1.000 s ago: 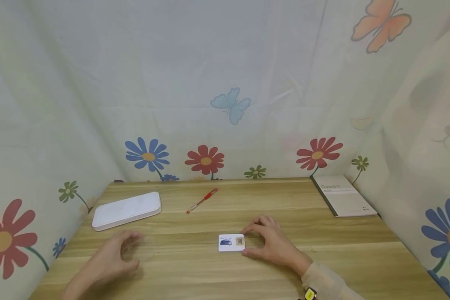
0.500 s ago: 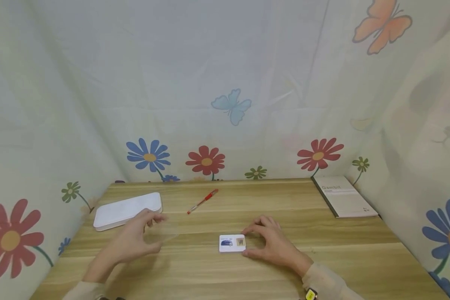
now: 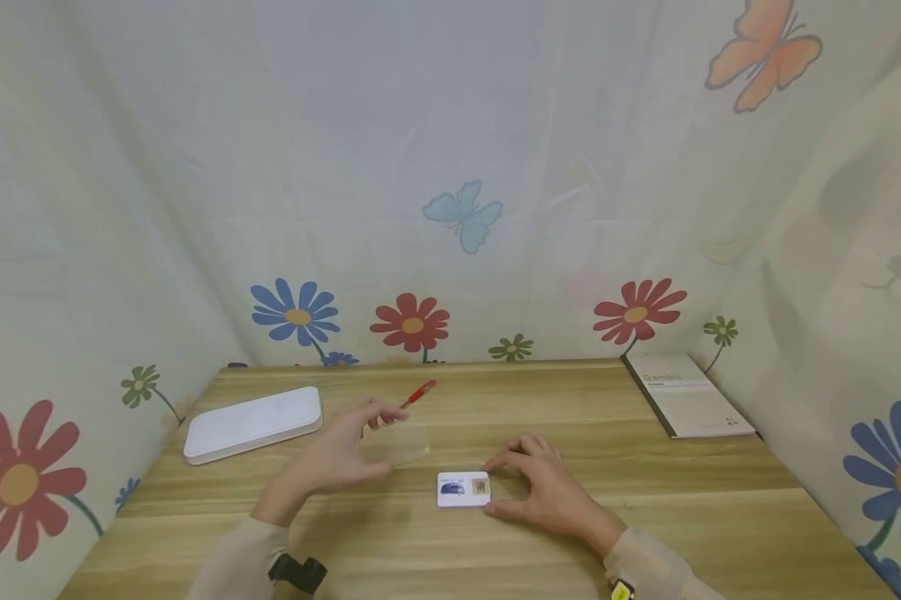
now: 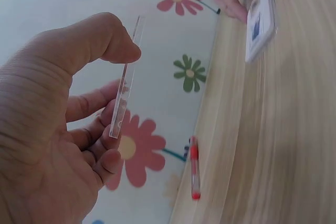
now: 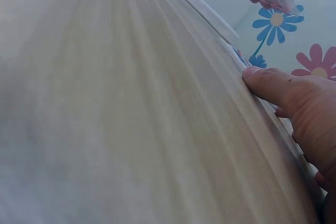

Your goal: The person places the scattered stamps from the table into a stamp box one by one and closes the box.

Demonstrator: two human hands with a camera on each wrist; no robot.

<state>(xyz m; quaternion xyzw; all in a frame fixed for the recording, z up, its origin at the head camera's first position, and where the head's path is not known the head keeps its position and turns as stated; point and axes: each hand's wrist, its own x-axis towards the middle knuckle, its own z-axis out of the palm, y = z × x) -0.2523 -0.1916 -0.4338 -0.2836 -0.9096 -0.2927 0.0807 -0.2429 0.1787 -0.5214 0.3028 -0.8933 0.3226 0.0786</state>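
Note:
My left hand [image 3: 333, 450] pinches a thin, clear plastic cover [image 3: 411, 444] by its edges, thumb on one side and fingers on the other. In the left wrist view, that clear cover [image 4: 126, 85] shows edge-on, raised above the table. My right hand [image 3: 546, 492] holds the right end of a small white flat case [image 3: 463, 502] lying on the tabletop, thumb at the near corner and fingertips at the far one. On the case's face are a dark blue picture and a small tan square. The right wrist view shows the right thumb [image 5: 268, 83] against the case's edge.
A red pen [image 3: 422, 391] lies behind the left hand, partly hidden by it. At the left rests a long white box [image 3: 255, 423]. A notebook [image 3: 690, 396] lies at the back right. A flowered curtain [image 3: 345, 167] encloses the wooden table [image 3: 570, 400].
My left hand has moved from the left toward the middle, carrying the clear cover close to the white case. The right hand and the case have stayed in place.

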